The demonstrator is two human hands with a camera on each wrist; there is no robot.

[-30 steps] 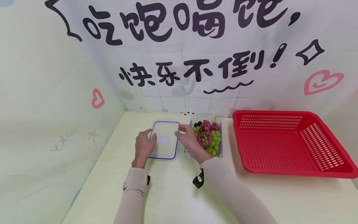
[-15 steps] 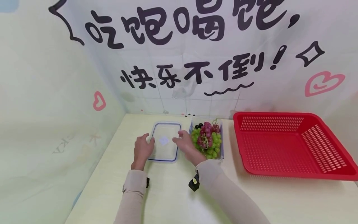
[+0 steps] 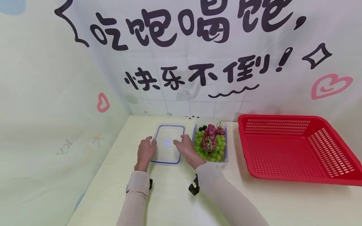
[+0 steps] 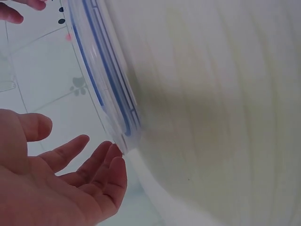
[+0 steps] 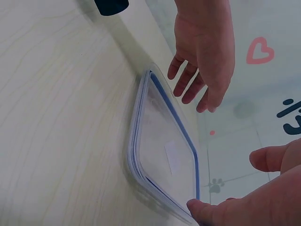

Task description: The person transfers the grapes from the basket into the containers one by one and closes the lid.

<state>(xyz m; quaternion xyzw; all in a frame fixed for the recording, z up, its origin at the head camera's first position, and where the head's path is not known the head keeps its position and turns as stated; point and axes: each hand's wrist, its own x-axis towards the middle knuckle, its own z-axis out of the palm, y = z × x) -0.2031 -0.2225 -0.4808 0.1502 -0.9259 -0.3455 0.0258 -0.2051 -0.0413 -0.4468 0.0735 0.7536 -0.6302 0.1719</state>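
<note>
A clear plastic lid (image 3: 169, 132) with a blue seal lies flat on the table, a small white square on its middle. Beside its left edge is my left hand (image 3: 145, 152), fingers loosely bent. In the left wrist view those fingertips (image 4: 120, 167) come very close to the lid's rim; contact is unclear. My right hand (image 3: 189, 151) reaches over the right edge, thumb and fingers apart. The right wrist view has one fingertip (image 5: 197, 207) at the rim, perhaps touching. Just right of the lid stands a clear container (image 3: 226, 150) of green, red and black grapes (image 3: 210, 142).
A red perforated plastic basket (image 3: 278, 157) stands on the right of the pale wooden table (image 3: 169, 194). Behind the table hangs a light printed wall sheet (image 3: 186, 56) with black lettering. Another sheet (image 3: 65, 119) closes off the left side.
My right hand has shifted left, from the lid's right edge to slightly over it. The left hand has barely moved, the lid and grapes stay put, and the head view has shifted a little.
</note>
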